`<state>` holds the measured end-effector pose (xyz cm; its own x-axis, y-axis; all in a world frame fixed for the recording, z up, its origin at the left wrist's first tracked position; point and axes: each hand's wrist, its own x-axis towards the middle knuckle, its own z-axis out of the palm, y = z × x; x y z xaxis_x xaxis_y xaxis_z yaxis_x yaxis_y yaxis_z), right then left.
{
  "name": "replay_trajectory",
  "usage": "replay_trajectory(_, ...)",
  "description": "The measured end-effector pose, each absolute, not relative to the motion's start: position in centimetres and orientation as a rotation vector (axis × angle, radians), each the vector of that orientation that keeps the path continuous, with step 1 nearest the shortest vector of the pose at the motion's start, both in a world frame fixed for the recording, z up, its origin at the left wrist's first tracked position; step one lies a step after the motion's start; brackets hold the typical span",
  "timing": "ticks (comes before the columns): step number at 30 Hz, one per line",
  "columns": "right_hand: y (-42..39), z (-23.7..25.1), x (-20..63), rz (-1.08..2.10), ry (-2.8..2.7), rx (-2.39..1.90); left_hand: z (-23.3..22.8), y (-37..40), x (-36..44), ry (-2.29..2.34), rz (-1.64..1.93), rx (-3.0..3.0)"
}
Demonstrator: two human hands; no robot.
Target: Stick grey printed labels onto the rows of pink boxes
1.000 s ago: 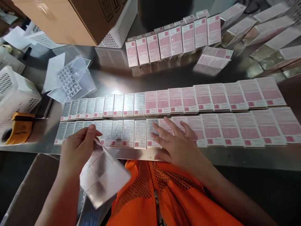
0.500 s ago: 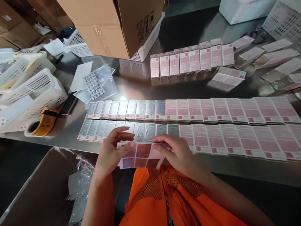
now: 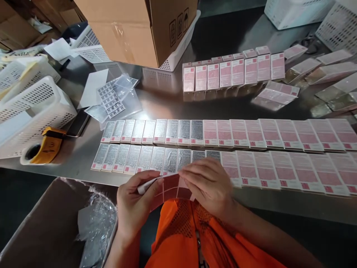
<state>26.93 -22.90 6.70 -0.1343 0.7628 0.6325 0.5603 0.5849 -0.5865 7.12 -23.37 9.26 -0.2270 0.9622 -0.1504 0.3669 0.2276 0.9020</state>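
Observation:
In front of my orange clothing, both hands hold a bent sheet of reddish stickers [image 3: 170,184] marked off by pale lines. My left hand [image 3: 134,201] pinches its left end between thumb and fingers, where a whitish edge curls over. At the other end, my right hand [image 3: 210,184] has its fingers closed on the sheet's upper right corner; the fingertips partly hide it. Just beyond the hands lie two long rows of small boxes [image 3: 143,158], grey-faced on the left and pink-faced [image 3: 275,169] on the right. My right hand covers part of the nearer row.
A cardboard carton [image 3: 119,33] rests on a white basket at the back. More pink boxes [image 3: 232,72] stand behind the rows. Sheets with printed codes [image 3: 111,99], a phone [image 3: 78,123] and a yellow-banded tape roll [image 3: 46,147] lie left. Below is an open box with plastic wrap [image 3: 97,219].
My right hand has closed further over the sheet's corner, and the sheet is now more curved. My left fingers have come down onto its edge. The view has shifted slightly.

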Motion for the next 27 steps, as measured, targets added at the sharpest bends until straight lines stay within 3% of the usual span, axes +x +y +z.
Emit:
replay_trajectory(4, -23.2, 6.5, 26.8, 0.141, -1.807, -1.088, 9.5, -23.6, 8.0, 1.786, 1.046, 1.14)
replay_trajectory(14, -23.6, 6.1, 27.1, 0.448, -1.735, -1.163, 9.8, -23.7, 8.7, 1.738, 1.059, 1.069)
replay_trajectory(27, -24.5, 5.4, 28.4, 0.282, -1.677, -1.223, 11.1, -23.1, 8.7, 1.245, 0.82, 0.763)
